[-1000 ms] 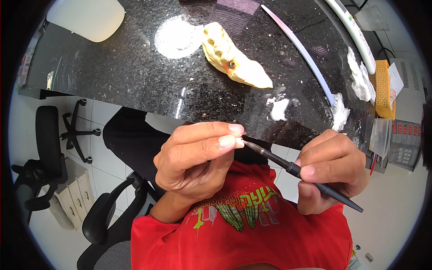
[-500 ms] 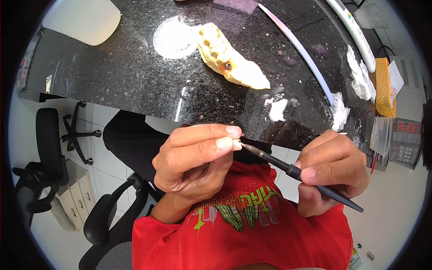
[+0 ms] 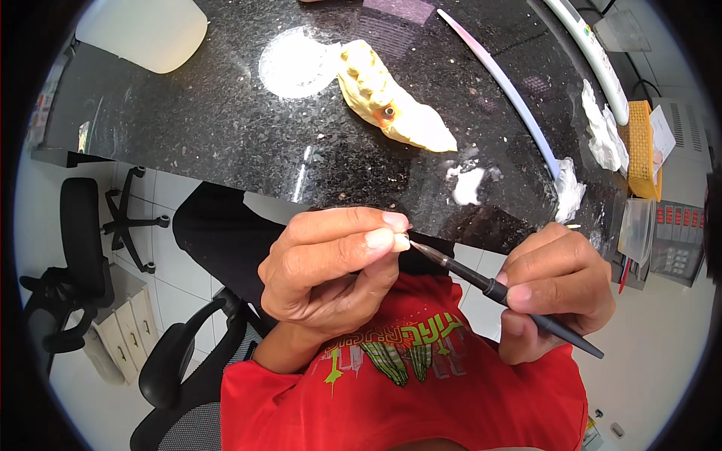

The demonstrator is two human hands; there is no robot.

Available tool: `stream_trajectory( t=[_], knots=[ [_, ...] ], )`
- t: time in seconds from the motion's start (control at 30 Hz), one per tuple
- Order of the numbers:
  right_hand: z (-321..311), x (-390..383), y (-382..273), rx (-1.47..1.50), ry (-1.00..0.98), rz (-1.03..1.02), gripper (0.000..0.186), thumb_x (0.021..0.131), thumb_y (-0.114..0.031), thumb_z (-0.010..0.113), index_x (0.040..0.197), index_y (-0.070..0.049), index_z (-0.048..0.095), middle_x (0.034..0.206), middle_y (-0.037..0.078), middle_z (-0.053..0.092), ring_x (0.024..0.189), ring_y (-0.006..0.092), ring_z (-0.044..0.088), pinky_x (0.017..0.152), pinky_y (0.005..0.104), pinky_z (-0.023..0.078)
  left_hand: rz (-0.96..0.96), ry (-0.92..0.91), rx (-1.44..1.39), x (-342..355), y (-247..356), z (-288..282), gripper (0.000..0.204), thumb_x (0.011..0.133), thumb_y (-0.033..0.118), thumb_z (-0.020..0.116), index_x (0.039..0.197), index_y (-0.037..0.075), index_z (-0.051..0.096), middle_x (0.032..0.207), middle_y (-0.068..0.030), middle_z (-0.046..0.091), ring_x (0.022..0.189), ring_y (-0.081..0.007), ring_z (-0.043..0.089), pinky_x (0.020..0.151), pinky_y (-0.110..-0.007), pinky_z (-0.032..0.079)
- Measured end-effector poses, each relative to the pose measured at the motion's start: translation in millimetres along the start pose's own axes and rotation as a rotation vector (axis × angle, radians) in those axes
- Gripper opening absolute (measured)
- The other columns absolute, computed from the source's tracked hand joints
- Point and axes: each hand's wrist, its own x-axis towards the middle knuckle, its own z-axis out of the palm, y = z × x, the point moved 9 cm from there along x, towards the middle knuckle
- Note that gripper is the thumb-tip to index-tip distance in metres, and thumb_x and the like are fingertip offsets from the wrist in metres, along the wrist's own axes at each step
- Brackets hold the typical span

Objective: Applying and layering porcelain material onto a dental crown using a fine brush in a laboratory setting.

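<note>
My left hand [image 3: 331, 270] pinches a small whitish piece that looks like a dental crown [image 3: 401, 243] between thumb and fingertips, in front of the counter's near edge. Much of the piece is hidden by the fingers. In my right hand [image 3: 560, 289] is a slim brush [image 3: 468, 275] with a dark handle, gripped like a pen and slanting up to the left. Its fine tip points at the crown, very near it; whether they touch, I cannot tell. Beyond, on the counter, lies a pale yellow dental model [image 3: 372, 90] with a dark round metal fitting in it.
The black speckled counter [image 3: 210, 128] bears a white smear [image 3: 468, 186], a bright white round patch [image 3: 299, 64] and crumpled white tissue [image 3: 602, 128]. A curved pale strip [image 3: 500, 83] runs along the right, near a yellow woven basket [image 3: 641, 150]. A translucent container [image 3: 143, 34] stands far left.
My left hand has shifted slightly right with the crown, whose whitish side shows more now. The brush has moved only a little, staying close to the crown. The whole view has shifted slightly.
</note>
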Motion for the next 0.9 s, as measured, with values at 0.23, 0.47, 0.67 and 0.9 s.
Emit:
stream_trajectory(
  t=[0.23, 0.47, 0.67, 0.9],
  knots=[
    [-24.2, -15.6, -3.7, -0.018, 0.311, 0.04, 0.014, 0.075, 0.0, 0.067, 0.089, -0.001, 0.066, 0.078, 0.014, 0.061, 0.057, 0.014, 0.059, 0.049, 0.0225, 0.048, 0.004, 0.023, 0.014, -2.5, 1.0, 0.2, 0.032, 0.068, -0.015, 0.073, 0.094, 0.0, 0.06, 0.088, -0.0161, 0.065, 0.075, -0.0197, 0.068, 0.065, -0.025, 0.058],
    [-37.6, -18.4, 8.0, -0.178, 0.256, 0.185, 0.018, 0.067, 0.005, 0.064, 0.085, 0.004, 0.064, 0.071, 0.015, 0.064, 0.059, 0.015, 0.06, 0.053, 0.0218, 0.047, -0.016, 0.06, 0.044, -6.1, 1.8, -1.0, 0.03, 0.073, -0.014, 0.069, 0.098, 0.0, 0.057, 0.091, -0.0167, 0.062, 0.076, -0.0196, 0.067, 0.067, -0.025, 0.057],
    [-37.0, -13.8, 13.9, -0.201, 0.236, 0.221, 0.02, 0.061, 0.009, 0.064, 0.08, 0.005, 0.064, 0.069, 0.015, 0.065, 0.058, 0.0159, 0.062, 0.054, 0.0222, 0.048, 0.019, -0.005, 0.212, -5.5, 6.1, 6.3, 0.024, 0.084, -0.01, 0.06, 0.102, 0.003, 0.054, 0.097, -0.017, 0.059, 0.077, -0.0151, 0.061, 0.058, -0.021, 0.056],
    [-34.2, -12.1, 12.1, -0.212, 0.21, 0.194, 0.019, 0.061, 0.008, 0.065, 0.079, 0.005, 0.064, 0.07, 0.015, 0.065, 0.057, 0.0151, 0.062, 0.051, 0.0217, 0.047, 0.045, -0.005, 0.221, -5.0, 7.3, 6.3, 0.023, 0.083, -0.01, 0.061, 0.102, 0.002, 0.054, 0.097, -0.0175, 0.059, 0.076, -0.0146, 0.061, 0.058, -0.021, 0.056]
  ],
)
